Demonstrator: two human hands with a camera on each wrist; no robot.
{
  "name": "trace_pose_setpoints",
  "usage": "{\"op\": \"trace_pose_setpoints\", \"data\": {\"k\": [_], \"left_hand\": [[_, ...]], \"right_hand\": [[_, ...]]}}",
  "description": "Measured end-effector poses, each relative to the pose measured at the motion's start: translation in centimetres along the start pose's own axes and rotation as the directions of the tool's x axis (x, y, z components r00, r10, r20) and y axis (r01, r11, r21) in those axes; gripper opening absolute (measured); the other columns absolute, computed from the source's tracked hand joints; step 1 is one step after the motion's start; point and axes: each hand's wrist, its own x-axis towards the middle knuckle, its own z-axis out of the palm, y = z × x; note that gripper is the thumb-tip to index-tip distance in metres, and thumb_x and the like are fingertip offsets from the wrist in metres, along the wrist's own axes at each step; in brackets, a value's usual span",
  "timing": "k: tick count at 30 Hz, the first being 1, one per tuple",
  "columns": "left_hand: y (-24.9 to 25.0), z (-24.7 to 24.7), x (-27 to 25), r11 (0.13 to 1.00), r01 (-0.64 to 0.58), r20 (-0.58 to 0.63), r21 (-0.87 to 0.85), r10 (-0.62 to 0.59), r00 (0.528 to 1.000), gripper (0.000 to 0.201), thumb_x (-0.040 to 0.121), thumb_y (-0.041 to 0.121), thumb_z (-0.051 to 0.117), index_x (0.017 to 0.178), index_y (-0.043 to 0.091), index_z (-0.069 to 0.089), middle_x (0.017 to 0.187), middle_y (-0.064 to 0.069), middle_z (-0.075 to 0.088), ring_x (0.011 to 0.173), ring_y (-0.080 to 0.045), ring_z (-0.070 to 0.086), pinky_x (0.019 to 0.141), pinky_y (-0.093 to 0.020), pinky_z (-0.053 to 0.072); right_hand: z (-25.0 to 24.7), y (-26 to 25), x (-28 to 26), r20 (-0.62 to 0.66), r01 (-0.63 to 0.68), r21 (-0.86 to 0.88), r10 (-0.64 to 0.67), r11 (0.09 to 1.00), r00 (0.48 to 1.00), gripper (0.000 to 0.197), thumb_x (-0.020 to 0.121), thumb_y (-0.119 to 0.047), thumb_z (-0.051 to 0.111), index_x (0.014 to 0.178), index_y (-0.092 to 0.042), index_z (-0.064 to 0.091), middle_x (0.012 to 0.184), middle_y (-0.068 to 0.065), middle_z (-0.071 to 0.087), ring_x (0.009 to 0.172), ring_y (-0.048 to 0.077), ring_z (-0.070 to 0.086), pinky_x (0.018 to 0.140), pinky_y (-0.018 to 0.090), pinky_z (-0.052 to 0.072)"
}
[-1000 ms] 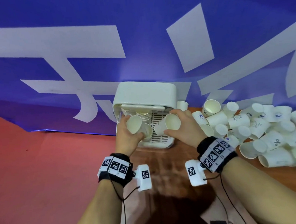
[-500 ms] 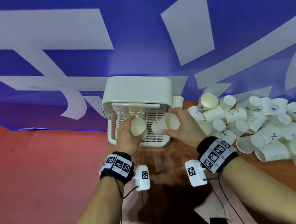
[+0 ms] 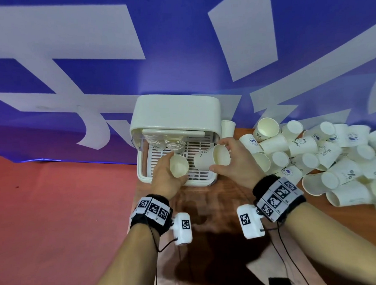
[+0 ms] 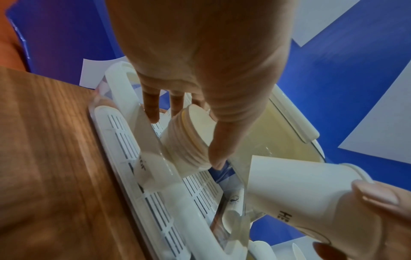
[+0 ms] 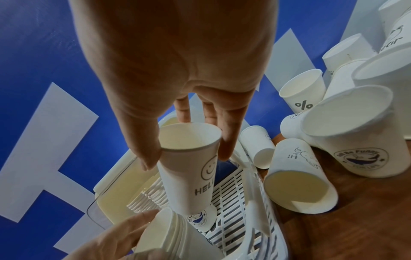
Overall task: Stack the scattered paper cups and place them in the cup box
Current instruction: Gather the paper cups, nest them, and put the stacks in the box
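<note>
The white cup box (image 3: 175,110) stands at the table's back edge, lid raised, with nested cup stacks (image 3: 174,143) lying at the back of its slotted tray (image 3: 199,147). My left hand (image 3: 173,166) grips a short stack of nested cups (image 3: 179,169) over the tray's front left, also seen as the stack (image 4: 185,139). My right hand (image 3: 220,156) pinches a single smiley cup (image 3: 206,161) by its rim, just right of the stack; the right wrist view shows this cup (image 5: 189,163) pointing bottom-first into the box.
A big pile of loose paper cups (image 3: 327,156) covers the wooden table (image 3: 208,206) to the right of the box. One cup (image 3: 228,128) stands beside the box's right wall. A blue banner (image 3: 177,44) rises behind; red floor (image 3: 55,214) lies left.
My left hand's stack has drawn slightly back toward the tray's front, with its mouth turned more toward me. The right hand keeps its cup in nearly the same place.
</note>
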Motion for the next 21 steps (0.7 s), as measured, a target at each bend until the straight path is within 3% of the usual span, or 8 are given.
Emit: {"op": "trace_pose_setpoints", "data": {"k": [5, 11, 16, 18, 21], "left_hand": [[-0.2, 0.1, 0.1, 0.999, -0.020, 0.007, 0.040, 0.019, 1.000, 0.085, 0.076, 0.024, 0.084, 0.148, 0.019, 0.038, 0.147, -0.002, 0.041, 0.136, -0.019, 0.038, 0.114, -0.028, 0.026], [0.0, 0.1, 0.4, 0.994, -0.016, 0.019, 0.104, 0.014, 1.000, 0.087, 0.077, 0.028, 0.082, 0.150, 0.020, 0.035, 0.151, -0.005, 0.040, 0.139, -0.023, 0.036, 0.117, -0.039, 0.028], [0.3, -0.2, 0.3, 0.998, -0.008, 0.006, 0.064, 0.008, 1.000, 0.096, 0.072, 0.030, 0.086, 0.151, 0.018, 0.033, 0.151, -0.005, 0.041, 0.139, -0.023, 0.037, 0.117, -0.040, 0.029], [0.4, -0.6, -0.1, 1.000, -0.010, -0.018, 0.000, 0.010, 1.000, 0.097, 0.068, 0.029, 0.089, 0.149, 0.017, 0.036, 0.147, -0.004, 0.044, 0.135, -0.021, 0.041, 0.115, -0.038, 0.032], [0.4, -1.4, -0.9, 0.996, -0.021, -0.059, -0.084, 0.016, 0.998, 0.081, 0.069, 0.020, 0.087, 0.140, 0.015, 0.047, 0.136, -0.003, 0.049, 0.126, -0.018, 0.047, 0.106, -0.028, 0.035]], "right_hand": [[0.0, 0.0, -0.1, -0.002, -0.002, 0.006, 0.002, 1.000, 1.000, 0.071, 0.068, -0.036, 0.086, 0.126, -0.029, 0.047, 0.120, -0.002, 0.050, 0.109, 0.012, 0.050, 0.096, 0.031, 0.045], [-0.1, -0.3, -0.4, 0.005, 0.008, 0.022, -0.008, 1.000, 1.000, 0.072, 0.067, -0.036, 0.087, 0.127, -0.025, 0.048, 0.120, -0.002, 0.052, 0.110, 0.013, 0.052, 0.099, 0.038, 0.046], [-0.2, -1.3, -1.0, -0.005, 0.043, 0.023, -0.043, 0.999, 0.999, 0.071, 0.066, -0.040, 0.086, 0.125, -0.027, 0.049, 0.119, -0.006, 0.054, 0.109, 0.012, 0.055, 0.098, 0.039, 0.048], [-0.1, -2.0, -1.1, 0.001, 0.062, 0.021, -0.062, 0.998, 0.998, 0.069, 0.066, -0.040, 0.086, 0.124, -0.028, 0.050, 0.118, -0.008, 0.054, 0.108, 0.011, 0.055, 0.097, 0.037, 0.048], [0.8, -3.4, -1.1, 0.016, 0.098, 0.015, -0.098, 0.995, 0.995, 0.071, 0.065, -0.039, 0.086, 0.125, -0.028, 0.050, 0.121, -0.008, 0.053, 0.108, 0.008, 0.053, 0.097, 0.032, 0.047]]}}
